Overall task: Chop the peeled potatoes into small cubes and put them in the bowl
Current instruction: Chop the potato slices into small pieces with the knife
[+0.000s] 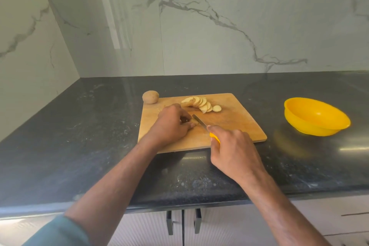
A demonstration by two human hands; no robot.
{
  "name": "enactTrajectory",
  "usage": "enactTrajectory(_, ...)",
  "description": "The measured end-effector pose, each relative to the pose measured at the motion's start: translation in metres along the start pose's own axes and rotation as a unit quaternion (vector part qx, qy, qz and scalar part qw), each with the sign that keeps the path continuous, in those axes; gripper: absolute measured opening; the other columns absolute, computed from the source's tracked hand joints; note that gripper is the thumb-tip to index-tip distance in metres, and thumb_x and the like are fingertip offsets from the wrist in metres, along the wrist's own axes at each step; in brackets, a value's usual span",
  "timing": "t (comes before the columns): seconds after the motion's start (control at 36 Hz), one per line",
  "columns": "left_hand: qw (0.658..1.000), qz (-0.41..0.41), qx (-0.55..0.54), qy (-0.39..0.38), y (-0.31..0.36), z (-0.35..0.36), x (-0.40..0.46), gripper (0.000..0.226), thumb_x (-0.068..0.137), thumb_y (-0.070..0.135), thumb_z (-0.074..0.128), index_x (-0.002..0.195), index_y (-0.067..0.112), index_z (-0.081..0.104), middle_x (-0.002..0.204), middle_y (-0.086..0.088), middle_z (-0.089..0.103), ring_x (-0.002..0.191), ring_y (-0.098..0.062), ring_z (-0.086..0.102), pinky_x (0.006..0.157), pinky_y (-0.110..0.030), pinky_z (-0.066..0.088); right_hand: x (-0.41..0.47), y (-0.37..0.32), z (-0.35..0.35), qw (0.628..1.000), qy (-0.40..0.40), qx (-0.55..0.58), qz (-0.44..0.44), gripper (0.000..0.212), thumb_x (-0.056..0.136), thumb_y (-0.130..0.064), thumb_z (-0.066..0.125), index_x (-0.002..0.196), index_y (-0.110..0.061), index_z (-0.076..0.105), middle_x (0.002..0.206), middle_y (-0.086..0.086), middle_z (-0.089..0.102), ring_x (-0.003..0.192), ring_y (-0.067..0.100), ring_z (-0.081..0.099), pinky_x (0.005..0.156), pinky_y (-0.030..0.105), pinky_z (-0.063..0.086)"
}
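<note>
Risk of a cut — left hand (171,124) pinching potato piece (194,122) at cutting board (235,124) left edge, fingertips against knife (200,122) gripped by right hand (235,152). Slices (199,104) uncubed near far edge; yellow bowl (316,117) well apart, toward counter's right.

Soft daylight; glare streaks on the countertop (349,149); edges bowed by wide-angle; slightly soft focus.
</note>
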State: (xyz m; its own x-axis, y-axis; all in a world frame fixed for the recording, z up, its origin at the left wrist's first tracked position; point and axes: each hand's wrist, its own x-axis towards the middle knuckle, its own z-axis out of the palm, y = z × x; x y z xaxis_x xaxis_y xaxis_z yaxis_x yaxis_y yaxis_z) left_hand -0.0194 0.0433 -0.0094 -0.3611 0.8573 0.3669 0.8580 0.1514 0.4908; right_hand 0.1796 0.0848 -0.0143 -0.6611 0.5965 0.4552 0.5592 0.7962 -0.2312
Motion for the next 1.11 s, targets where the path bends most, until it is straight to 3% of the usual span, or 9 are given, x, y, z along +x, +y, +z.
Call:
enactTrajectory(0.14,1.000,-0.009,-0.004,0.008,0.003,0.001,-0.001,0.022,0.088,0.031,0.079,0.104,0.016,0.081,0.090,0.006,0.059,0.083,-0.014,0.055,0.081,-0.034,0.050,0.005,-0.001,-0.001,0.999,0.023,0.030,0.019,0.036,0.092,-0.022,0.062,0.128,-0.024,0.067,0.092,0.000,0.077,0.075,0.023,0.070,0.068,0.031,0.056)
enactTrajectory(0.25,0.999,-0.032,-0.015,0.009,0.006,0.001,0.000,0.021,0.088,0.030,0.080,0.103,0.015,0.081,0.092,0.005,0.062,0.089,-0.017,0.058,0.083,-0.037,0.052,0.007,-0.008,0.002,0.997,0.018,0.056,0.047,0.036,0.093,-0.027,0.060,0.130,-0.028,0.063,0.101,-0.001,0.075,0.087,0.025,0.069,0.079,0.036,0.058)
enactTrajectory(0.47,0.997,-0.055,-0.058,0.002,0.006,-0.002,0.002,0.011,0.083,0.024,0.084,0.090,0.015,0.083,0.086,0.006,0.066,0.081,-0.012,0.060,0.076,-0.031,0.050,0.009,-0.016,0.005,0.997,0.020,0.050,0.057,0.036,0.095,-0.031,0.058,0.131,-0.030,0.061,0.104,-0.002,0.074,0.089,0.023,0.069,0.077,0.037,0.059)
enactTrajectory(0.72,0.994,-0.066,-0.087,-0.007,0.002,-0.002,0.005,0.007,0.082,0.022,0.085,0.086,0.016,0.083,0.083,0.006,0.067,0.079,-0.008,0.058,0.067,-0.020,0.042,0.008,-0.020,0.003,0.999,0.016,0.020,0.043,0.036,0.098,-0.031,0.055,0.133,-0.030,0.060,0.096,0.002,0.075,0.085,0.024,0.069,0.068,0.033,0.052)
enactTrajectory(0.94,0.993,-0.072,-0.093,-0.013,0.001,-0.002,0.006,0.008,0.083,0.022,0.085,0.085,0.015,0.083,0.084,0.005,0.069,0.079,-0.008,0.061,0.064,-0.017,0.043,0.008,-0.021,0.003,0.999,0.010,0.017,0.035,0.036,0.100,-0.033,0.052,0.136,-0.032,0.056,0.095,0.000,0.073,0.082,0.022,0.068,0.071,0.035,0.055)
enactTrajectory(1.11,0.993,-0.073,-0.087,-0.008,0.000,-0.001,0.007,0.007,0.081,0.020,0.085,0.082,0.013,0.083,0.082,0.003,0.070,0.078,-0.008,0.062,0.069,-0.025,0.051,0.008,-0.023,-0.001,1.000,-0.003,0.016,0.024,0.037,0.101,-0.030,0.050,0.138,-0.028,0.057,0.098,-0.001,0.074,0.083,0.018,0.067,0.066,0.025,0.039)
